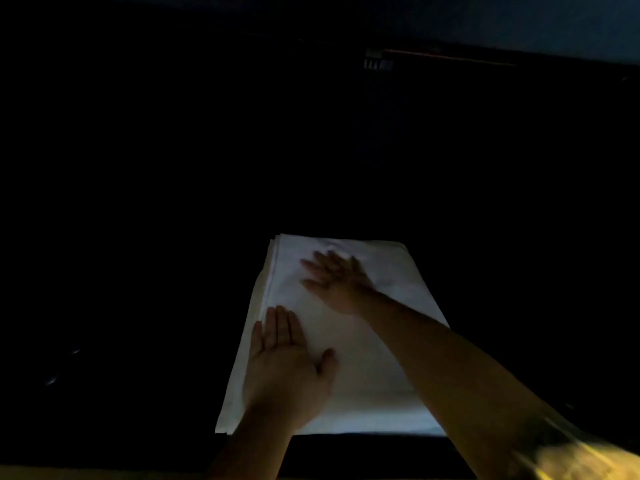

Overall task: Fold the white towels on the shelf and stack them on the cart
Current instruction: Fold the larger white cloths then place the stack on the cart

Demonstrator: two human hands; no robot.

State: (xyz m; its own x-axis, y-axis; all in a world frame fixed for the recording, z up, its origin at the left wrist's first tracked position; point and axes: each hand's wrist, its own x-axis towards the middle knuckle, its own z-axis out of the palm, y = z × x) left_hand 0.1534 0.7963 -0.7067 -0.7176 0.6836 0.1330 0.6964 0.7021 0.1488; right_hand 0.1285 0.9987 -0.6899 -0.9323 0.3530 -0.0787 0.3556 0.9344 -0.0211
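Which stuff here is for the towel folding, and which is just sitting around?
For the job:
white towel
left hand, flat on it
right hand, flat on it

Just there:
small metal fitting on the dark far edge; the rest is too dark to tell

Left hand (pixel 287 368) and right hand (pixel 337 280) lie flat, fingers straight.

We see one white towel (pixel 346 341) lying flat, folded into a long rectangle that runs away from us. Layered edges show along its left side, stepped slightly near the far left corner, so several plies sit stacked. Its top face is smooth, with faint creases near the far end. The near edge is straight and catches a bluish light. What carries it is lost in darkness; we cannot tell whether that is the shelf or the cart, nor where its edges run.
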